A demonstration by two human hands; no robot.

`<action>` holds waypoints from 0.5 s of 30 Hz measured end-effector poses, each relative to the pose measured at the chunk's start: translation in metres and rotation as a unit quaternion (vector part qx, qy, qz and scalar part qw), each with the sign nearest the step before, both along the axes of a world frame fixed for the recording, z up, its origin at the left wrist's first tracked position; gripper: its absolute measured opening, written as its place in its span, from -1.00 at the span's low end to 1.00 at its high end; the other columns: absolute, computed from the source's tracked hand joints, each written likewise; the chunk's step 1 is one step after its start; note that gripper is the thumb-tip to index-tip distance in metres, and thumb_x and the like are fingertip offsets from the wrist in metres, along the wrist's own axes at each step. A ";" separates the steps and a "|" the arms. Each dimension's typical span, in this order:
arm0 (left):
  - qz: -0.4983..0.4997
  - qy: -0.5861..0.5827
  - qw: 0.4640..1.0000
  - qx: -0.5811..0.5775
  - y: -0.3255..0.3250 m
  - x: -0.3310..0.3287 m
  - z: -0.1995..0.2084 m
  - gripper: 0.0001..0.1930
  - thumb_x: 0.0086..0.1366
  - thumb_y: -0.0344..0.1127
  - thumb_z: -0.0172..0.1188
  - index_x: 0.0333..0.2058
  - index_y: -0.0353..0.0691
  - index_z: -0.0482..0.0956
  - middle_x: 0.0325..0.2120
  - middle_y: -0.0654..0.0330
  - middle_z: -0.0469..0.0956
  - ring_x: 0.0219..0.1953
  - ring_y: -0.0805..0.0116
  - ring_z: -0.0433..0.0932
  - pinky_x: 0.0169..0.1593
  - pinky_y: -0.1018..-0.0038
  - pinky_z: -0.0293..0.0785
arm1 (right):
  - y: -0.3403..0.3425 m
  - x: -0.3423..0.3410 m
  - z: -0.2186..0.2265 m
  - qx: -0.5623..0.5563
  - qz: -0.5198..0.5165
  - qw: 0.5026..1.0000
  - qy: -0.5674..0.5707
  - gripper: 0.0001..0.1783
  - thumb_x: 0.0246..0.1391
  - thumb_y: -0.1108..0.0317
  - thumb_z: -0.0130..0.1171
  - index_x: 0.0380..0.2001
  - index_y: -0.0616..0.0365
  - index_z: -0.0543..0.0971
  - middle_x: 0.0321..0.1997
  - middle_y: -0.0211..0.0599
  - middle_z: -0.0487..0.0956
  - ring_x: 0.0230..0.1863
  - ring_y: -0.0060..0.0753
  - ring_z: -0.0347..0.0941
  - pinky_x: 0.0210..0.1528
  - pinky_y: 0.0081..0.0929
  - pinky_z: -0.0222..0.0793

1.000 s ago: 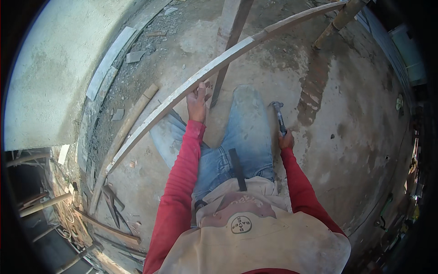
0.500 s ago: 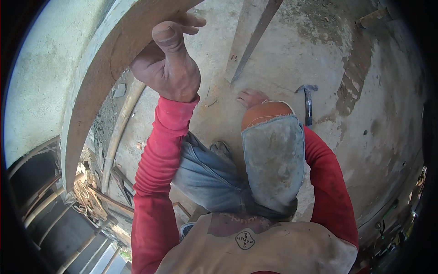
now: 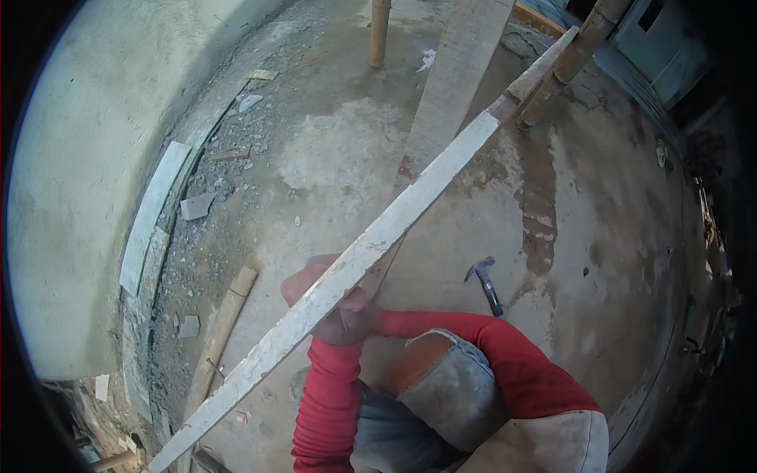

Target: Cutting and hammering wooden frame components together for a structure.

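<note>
A long, narrow wooden board (image 3: 394,217) with a worn whitish face slants across the view, from the lower left to the upper right. My left hand (image 3: 335,325) is closed around its lower half, with parts of the hand showing on both sides of the wood. My right arm reaches across to the same spot. The right hand (image 3: 365,317) is close against the left one and mostly hidden, so its grip does not show. Behind the narrow board, a wider grey plank (image 3: 457,87) runs up from near my hands. A claw hammer (image 3: 484,285) lies on the floor to the right.
Bamboo posts (image 3: 379,35) (image 3: 564,63) stand at the far side. Along the pale wall (image 3: 87,158) at left are rubble and a white strip (image 3: 154,217). A bamboo pole (image 3: 225,319) lies left of my hands, on the concrete floor (image 3: 623,315).
The board has swung from the left edge to a diagonal across the view. My left hand has closed on it. My right hand has left the floor and come over beside the left.
</note>
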State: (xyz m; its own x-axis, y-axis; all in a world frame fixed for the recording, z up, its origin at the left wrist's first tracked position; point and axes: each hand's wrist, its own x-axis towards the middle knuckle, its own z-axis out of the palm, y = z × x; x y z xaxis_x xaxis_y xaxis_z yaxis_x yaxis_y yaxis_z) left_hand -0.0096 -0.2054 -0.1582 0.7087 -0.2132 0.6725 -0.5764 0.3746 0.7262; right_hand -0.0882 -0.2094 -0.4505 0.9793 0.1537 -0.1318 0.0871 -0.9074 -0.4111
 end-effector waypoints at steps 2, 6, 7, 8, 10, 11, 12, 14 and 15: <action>0.011 -0.019 0.999 0.042 0.008 0.005 0.011 -0.38 0.27 0.24 0.13 -0.47 -0.36 0.50 -0.69 0.22 0.43 -0.61 0.38 0.51 -0.53 0.50 0.37 | -0.003 -0.016 0.029 0.096 -0.057 0.993 -0.037 -0.81 0.16 0.28 0.00 -0.35 0.15 0.53 -0.16 -0.14 0.53 -0.21 -0.14 0.58 -0.29 -0.20 0.53; 0.059 -0.004 0.998 0.004 -0.012 -0.005 -0.010 -0.35 0.35 0.27 -0.04 -0.39 -0.37 0.42 -0.62 0.18 0.42 -0.53 0.33 0.54 -0.56 0.50 0.36 | -0.079 -0.059 0.103 0.136 -0.016 0.973 -0.187 -0.80 0.16 0.26 0.10 -0.26 0.14 0.56 -0.21 -0.23 0.59 -0.27 -0.21 0.57 -0.30 -0.31 0.54; 0.084 0.026 0.996 -0.026 -0.021 -0.011 -0.008 -0.37 0.38 0.27 -0.12 -0.32 -0.36 0.37 -0.52 0.13 0.41 -0.45 0.30 0.55 -0.54 0.49 0.40 | -0.101 -0.066 0.117 0.107 -0.026 0.964 -0.244 -0.79 0.13 0.27 0.16 -0.21 0.12 0.57 -0.23 -0.27 0.60 -0.28 -0.24 0.56 -0.31 -0.34 0.54; 0.110 0.052 0.991 -0.050 -0.022 -0.016 -0.006 -0.37 0.41 0.26 -0.20 -0.26 -0.35 0.31 -0.43 0.08 0.41 -0.37 0.27 0.57 -0.52 0.47 0.45 | -0.117 -0.072 0.132 0.086 -0.035 0.949 -0.301 -0.76 0.09 0.28 0.22 -0.17 0.09 0.58 -0.25 -0.30 0.62 -0.30 -0.27 0.56 -0.31 -0.38 0.54; 0.036 0.062 0.997 -0.034 -0.022 -0.020 0.000 -0.37 0.43 0.25 -0.27 -0.01 -0.33 0.19 -0.18 -0.04 0.39 -0.22 0.21 0.54 -0.38 0.41 0.57 | -0.143 -0.081 0.183 0.138 -0.093 0.929 -0.330 -0.79 0.00 0.45 0.28 -0.24 0.16 0.58 -0.20 -0.31 0.61 -0.36 -0.27 0.56 -0.34 -0.40 0.53; 0.081 0.093 0.989 -0.085 -0.035 -0.024 0.010 -0.37 0.43 0.24 -0.27 0.04 -0.31 0.17 -0.15 -0.06 0.40 -0.20 0.21 0.53 -0.25 0.34 0.58 | -0.151 -0.083 0.206 0.203 -0.142 0.901 -0.356 -0.76 0.00 0.49 0.30 -0.21 0.14 0.58 -0.23 -0.29 0.64 -0.35 -0.29 0.57 -0.32 -0.41 0.53; 0.119 0.123 0.975 -0.141 -0.047 -0.029 0.017 -0.36 0.44 0.24 -0.28 0.10 -0.29 0.15 -0.13 -0.07 0.41 -0.18 0.20 0.52 -0.12 0.27 0.60 | -0.162 -0.088 0.226 0.262 -0.193 0.868 -0.374 -0.72 0.00 0.53 0.31 -0.17 0.13 0.58 -0.26 -0.27 0.67 -0.34 -0.32 0.57 -0.30 -0.42 0.53; 0.174 0.096 0.972 -0.127 -0.048 -0.022 0.008 -0.31 0.43 0.26 -0.27 0.22 -0.24 0.03 -0.09 -0.10 0.43 -0.12 0.16 0.51 0.04 0.23 0.49 | -0.188 -0.081 0.261 0.245 -0.137 0.814 -0.508 -0.71 -0.03 0.59 0.32 -0.19 0.14 0.58 -0.29 -0.24 0.68 -0.33 -0.31 0.58 -0.28 -0.41 0.52; 0.186 0.068 0.976 -0.092 -0.058 -0.023 0.015 -0.29 0.42 0.28 -0.26 0.23 -0.24 0.00 -0.07 -0.10 0.43 -0.07 0.15 0.50 0.07 0.23 0.44 | -0.199 -0.079 0.281 0.260 -0.125 0.810 -0.511 -0.71 -0.03 0.59 0.32 -0.19 0.14 0.58 -0.29 -0.24 0.68 -0.33 -0.31 0.58 -0.28 -0.41 0.52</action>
